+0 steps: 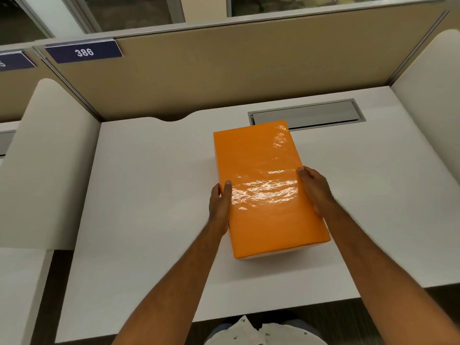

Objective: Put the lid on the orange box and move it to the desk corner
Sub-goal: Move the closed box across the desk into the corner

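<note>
The orange box (266, 185) sits near the middle of the white desk (149, 195), its glossy orange lid on top covering it. A thin pale strip of the box's lower part shows under the lid at the near end. My left hand (220, 205) grips the box's left long side, thumb on the lid's top. On the right long side my right hand (316, 190) does the same, fingers hidden behind the edge.
A grey cable hatch (308, 114) is set in the desk just behind the box. Beige partition panels (224, 70) close the back, and white side dividers (44, 158) stand left and right. A sign reading 386 (83, 51) hangs at the upper left.
</note>
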`<state>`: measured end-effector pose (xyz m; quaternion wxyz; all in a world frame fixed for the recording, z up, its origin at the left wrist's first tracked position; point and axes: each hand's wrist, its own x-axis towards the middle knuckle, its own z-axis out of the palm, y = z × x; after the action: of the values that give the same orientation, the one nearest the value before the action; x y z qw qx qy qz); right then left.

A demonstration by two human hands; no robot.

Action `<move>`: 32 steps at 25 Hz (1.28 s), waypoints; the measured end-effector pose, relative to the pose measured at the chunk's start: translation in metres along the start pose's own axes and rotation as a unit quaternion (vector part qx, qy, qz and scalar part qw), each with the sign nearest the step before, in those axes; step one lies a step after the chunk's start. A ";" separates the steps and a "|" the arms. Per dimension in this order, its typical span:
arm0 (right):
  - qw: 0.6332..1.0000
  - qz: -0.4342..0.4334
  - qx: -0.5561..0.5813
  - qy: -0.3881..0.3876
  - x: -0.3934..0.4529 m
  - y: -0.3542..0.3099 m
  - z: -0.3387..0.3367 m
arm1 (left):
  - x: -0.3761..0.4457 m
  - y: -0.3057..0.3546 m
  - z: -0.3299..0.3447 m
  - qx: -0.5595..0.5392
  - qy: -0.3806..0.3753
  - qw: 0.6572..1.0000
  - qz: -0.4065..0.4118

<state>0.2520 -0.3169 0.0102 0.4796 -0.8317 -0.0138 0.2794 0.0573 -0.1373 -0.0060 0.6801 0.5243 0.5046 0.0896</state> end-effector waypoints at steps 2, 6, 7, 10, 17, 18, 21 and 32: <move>0.999 0.043 0.020 -0.016 -0.012 0.012 -0.010 | -0.012 -0.013 -0.003 -0.022 -0.028 0.999 -0.006; 0.993 0.107 0.036 -0.021 -0.032 0.035 -0.021 | -0.024 -0.024 -0.003 -0.053 -0.046 0.998 -0.001; 0.992 0.113 0.042 -0.020 -0.033 0.039 -0.021 | -0.025 -0.024 -0.002 -0.057 -0.045 0.997 0.000; 0.991 0.115 0.064 -0.008 -0.037 0.039 -0.022 | -0.024 -0.025 -0.001 -0.061 -0.049 0.997 -0.001; 0.988 0.122 0.097 0.006 -0.035 0.027 -0.055 | -0.020 -0.005 0.031 -0.038 -0.069 0.997 0.021; 0.987 0.120 0.103 0.013 -0.031 0.025 -0.065 | -0.019 0.001 0.043 -0.039 -0.077 0.996 0.027; 0.986 0.114 0.118 0.024 -0.013 0.016 -0.101 | -0.013 0.019 0.083 -0.044 -0.100 0.993 0.043; 0.988 0.090 0.114 0.049 0.129 -0.015 -0.287 | 0.022 0.085 0.308 -0.081 -0.122 0.987 0.074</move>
<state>0.5019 -0.4976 0.0738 0.5447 -0.7819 0.1164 0.2798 0.3430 -0.2779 0.0307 0.7679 0.5106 0.3690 0.1158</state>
